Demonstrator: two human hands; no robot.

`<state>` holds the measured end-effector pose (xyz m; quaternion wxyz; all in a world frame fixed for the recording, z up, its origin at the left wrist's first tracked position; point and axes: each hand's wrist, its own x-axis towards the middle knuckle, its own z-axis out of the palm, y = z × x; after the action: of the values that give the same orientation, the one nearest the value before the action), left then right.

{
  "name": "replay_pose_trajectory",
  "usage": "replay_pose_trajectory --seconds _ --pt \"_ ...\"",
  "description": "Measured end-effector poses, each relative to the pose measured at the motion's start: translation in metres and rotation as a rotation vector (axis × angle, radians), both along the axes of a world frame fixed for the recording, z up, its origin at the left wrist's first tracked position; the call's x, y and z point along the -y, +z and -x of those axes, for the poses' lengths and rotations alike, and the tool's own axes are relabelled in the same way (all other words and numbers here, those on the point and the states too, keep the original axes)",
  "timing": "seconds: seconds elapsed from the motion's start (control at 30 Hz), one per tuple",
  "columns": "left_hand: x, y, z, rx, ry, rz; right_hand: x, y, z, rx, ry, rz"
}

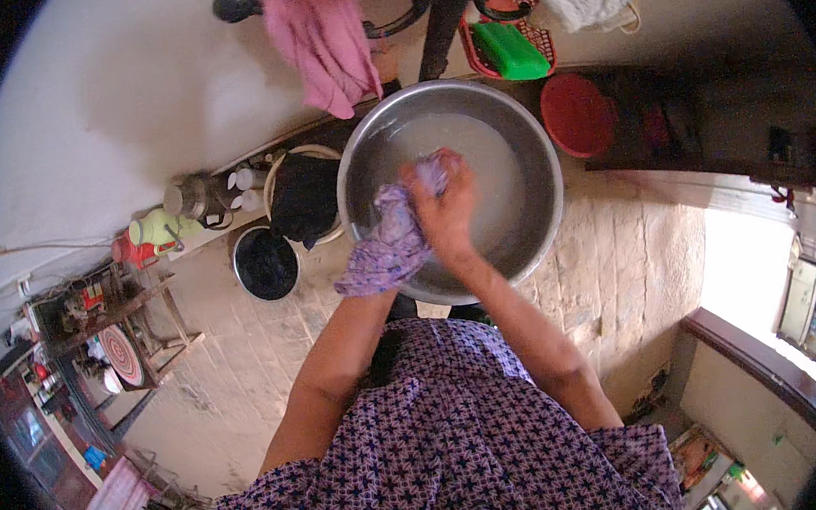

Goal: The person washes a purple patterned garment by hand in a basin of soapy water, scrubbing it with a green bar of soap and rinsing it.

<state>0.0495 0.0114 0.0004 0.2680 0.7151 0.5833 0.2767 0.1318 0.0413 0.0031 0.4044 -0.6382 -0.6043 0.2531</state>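
Note:
A wide metal basin [546,222] stands before me, holding cloudy water [491,169]. Over its near left side hangs a wet purple patterned cloth [386,249], bunched up between my hands. My right hand [448,212] grips the upper bunch, above the water. The cloth covers most of my left hand, which holds it from below; only the wrist [372,304] and forearm show clearly. The loose end of the fabric drapes over that wrist, across the basin's rim.
Left of the basin are a bucket with dark cloth [306,195] and a metal pail [265,263] with dark contents. A red plastic basin [577,116] stands right. Beyond are a pink towel [323,39] and a red basket [471,49] with a green item [510,49].

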Motion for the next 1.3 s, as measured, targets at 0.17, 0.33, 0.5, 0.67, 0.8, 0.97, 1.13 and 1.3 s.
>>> replay_pose_trajectory --seconds 0.17,0.33,0.5,0.67,0.8,0.97,1.13,1.3 --pt "-0.003 -0.004 0.007 -0.045 -0.074 0.022 0.023 0.007 0.005 0.017 0.06 -0.03" --pt "-0.002 -0.007 -0.006 -0.105 -0.157 0.023 -0.026 -0.02 -0.023 -0.377 -0.166 0.557" --pt "-0.021 -0.011 0.018 -0.106 -0.196 0.025 0.031 0.011 0.017 -0.028 -0.065 0.007" --pt "-0.012 -0.014 0.006 -0.145 -0.25 0.016 -0.02 -0.04 -0.015 -0.194 -0.177 0.304" --pt "-0.015 -0.02 0.015 -0.18 -0.24 0.007 0.005 -0.015 0.011 -0.169 -0.259 0.059" --pt "-0.017 -0.027 0.012 -0.218 -0.282 -0.018 0.015 -0.011 0.011 -0.031 -0.128 -0.038" --pt "-0.017 -0.034 0.01 -0.332 -0.314 -0.077 -0.036 -0.047 -0.004 -0.277 -0.034 0.506" --pt "-0.017 -0.047 0.007 -0.418 -0.351 -0.101 -0.054 -0.083 -0.029 -0.417 0.301 0.748"
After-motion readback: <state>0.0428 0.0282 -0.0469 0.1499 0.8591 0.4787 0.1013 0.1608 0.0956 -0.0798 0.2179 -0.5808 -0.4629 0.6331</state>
